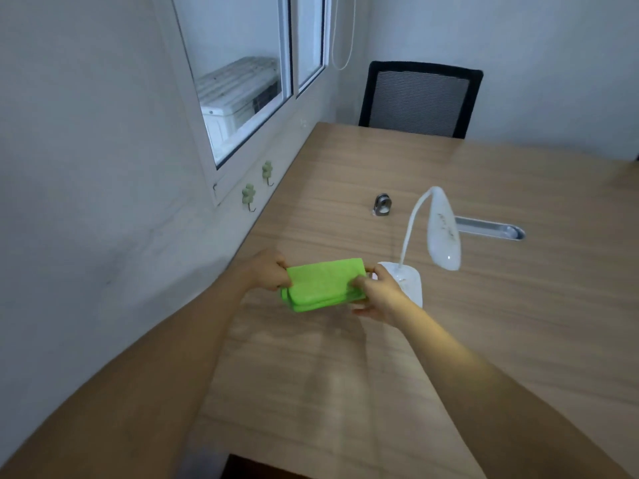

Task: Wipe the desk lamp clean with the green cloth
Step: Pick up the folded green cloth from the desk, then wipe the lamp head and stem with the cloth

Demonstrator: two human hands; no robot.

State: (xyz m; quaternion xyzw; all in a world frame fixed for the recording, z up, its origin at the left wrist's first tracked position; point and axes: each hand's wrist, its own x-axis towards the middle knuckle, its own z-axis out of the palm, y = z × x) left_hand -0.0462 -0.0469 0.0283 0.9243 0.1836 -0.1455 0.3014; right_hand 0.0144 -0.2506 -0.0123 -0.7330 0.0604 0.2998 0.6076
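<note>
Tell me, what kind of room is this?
Probably a small office or study room: a long wooden desk with a cable slot, a black mesh office chair at its far end, and a white desk lamp.

A wood-grain surface (449,340) runs along the wall. A black mesh chair (420,98) stands at its far end. A small metal clamp (382,204) sits upright on the surface, with a metal cable slot (491,228) set into the top to its right. Two green clover hooks (249,197) hang on the wall under the window (242,81). A white AC unit (238,95) shows through the glass, and a white cord (345,46) hangs in the corner.
</note>
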